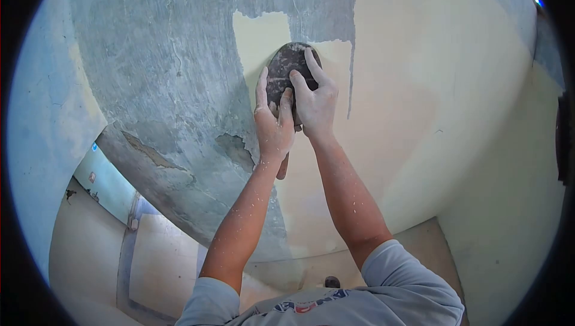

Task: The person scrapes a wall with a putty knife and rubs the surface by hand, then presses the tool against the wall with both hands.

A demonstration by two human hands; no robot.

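Both arms reach up to a dark, oval, plaster-smeared tool pressed near the wall surface. My left hand grips its lower left side, fingers and thumb around the edge. Higher on the right side, my right hand holds it too, with a finger along its edge and the thumb on its dark face. A short brown handle shows below, partly behind my left wrist. White dust covers both hands. Around the tool lies a patch of cream plaster with ragged edges.
Blue-grey bare wall spreads at the left, with chipped spots and a cracked lower edge. Smooth cream wall covers the right. An opening at the lower left shows another room with a pale panel. A dark object stands at the far right.
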